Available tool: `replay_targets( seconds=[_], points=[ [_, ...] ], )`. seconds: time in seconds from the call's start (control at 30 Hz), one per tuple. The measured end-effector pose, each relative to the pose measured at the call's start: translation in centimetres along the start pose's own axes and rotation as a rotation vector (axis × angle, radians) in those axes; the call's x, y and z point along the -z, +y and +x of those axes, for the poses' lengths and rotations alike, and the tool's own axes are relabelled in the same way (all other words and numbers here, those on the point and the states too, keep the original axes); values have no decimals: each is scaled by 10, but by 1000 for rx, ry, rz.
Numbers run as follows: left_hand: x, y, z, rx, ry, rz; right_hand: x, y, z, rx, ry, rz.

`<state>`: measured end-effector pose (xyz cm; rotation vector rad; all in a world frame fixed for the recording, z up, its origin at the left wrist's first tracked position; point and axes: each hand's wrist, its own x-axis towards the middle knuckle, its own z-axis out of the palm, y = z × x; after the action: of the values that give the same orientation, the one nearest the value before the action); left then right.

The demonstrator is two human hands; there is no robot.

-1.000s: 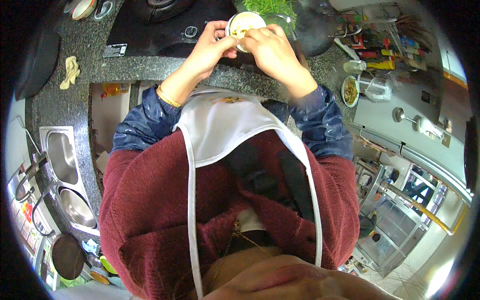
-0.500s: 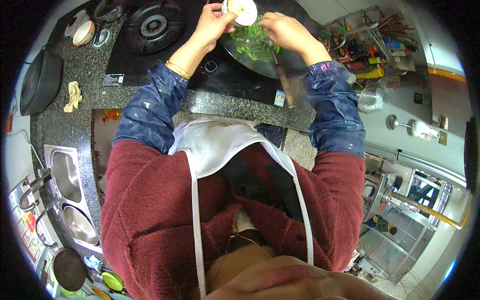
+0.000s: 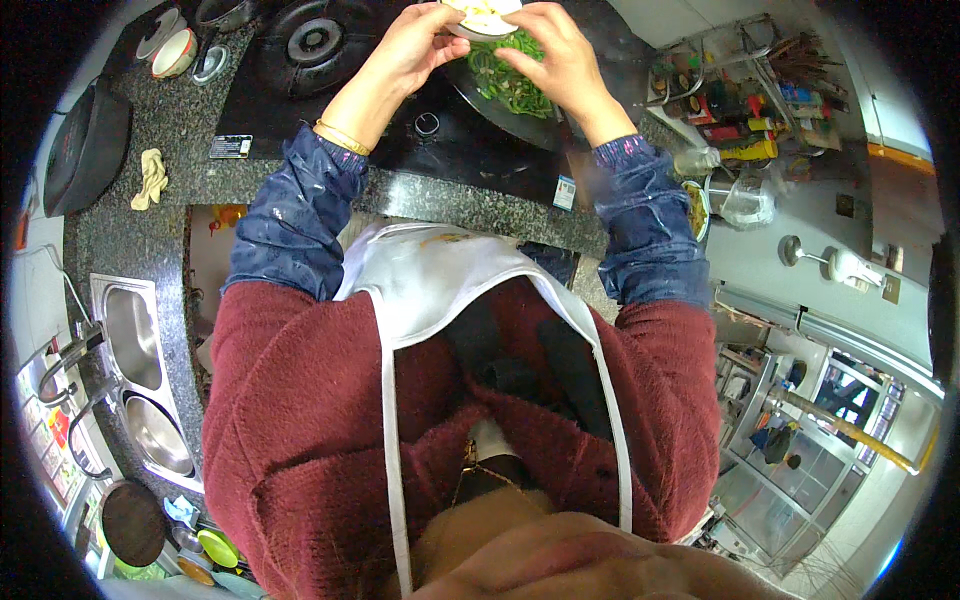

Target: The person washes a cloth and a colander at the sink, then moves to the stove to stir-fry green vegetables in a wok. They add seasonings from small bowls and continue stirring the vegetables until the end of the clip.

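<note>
A small white bowl (image 3: 482, 22) with pale yellow chopped bits is tilted at the top edge of the view. My left hand (image 3: 420, 45) is closed on its left side, thumb on the rim. At the opposite rim, the fingertips of my right hand (image 3: 560, 65) touch the bowl, while its thumb stands apart below. Under both hands lies a dark wok (image 3: 515, 122) on the black stove, holding cut green vegetables (image 3: 512, 82). The wooden handle seen earlier by the wok is now hidden or blurred near my right sleeve.
A second burner (image 3: 315, 40) is left of the wok. Farther left are a red-rimmed bowl (image 3: 174, 53), a cloth (image 3: 150, 180) and a double sink (image 3: 132, 340). Bottles and a rack (image 3: 740, 130) stand at the right, with a dish of food (image 3: 697, 210) beside my right sleeve.
My right hand has moved from over the wok, near the wooden handle, up to the bowl's right rim. The bowl has tilted and shifted slightly. More of the vegetables shows.
</note>
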<state>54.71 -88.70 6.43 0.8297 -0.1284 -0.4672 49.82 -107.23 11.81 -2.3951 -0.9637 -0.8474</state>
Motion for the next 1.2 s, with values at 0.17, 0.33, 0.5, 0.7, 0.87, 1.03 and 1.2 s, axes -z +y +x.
replay_targets(
  seconds=[0.17,0.33,0.5,0.7,0.87,1.03,1.2],
  points=[
    [20,-1,-13,21,35,-36,4,-6,7,-16,-131,175],
    [66,7,-57,102,-85,-330,20,48,-35,-444,-386,-85],
    [169,-1,-123,-113,366,-369,22,79,-103,-409,-381,-265],
    [304,-5,-189,-299,1136,-202,46,46,-143,-525,-278,-246],
    [382,17,-188,-354,1359,-249,49,8,-151,-522,-178,-242],
    [437,58,-163,-440,1110,-140,43,14,-156,-706,-115,-279],
    [393,49,-134,-265,1217,247,51,-13,-140,-562,-293,-350]
  ],
)
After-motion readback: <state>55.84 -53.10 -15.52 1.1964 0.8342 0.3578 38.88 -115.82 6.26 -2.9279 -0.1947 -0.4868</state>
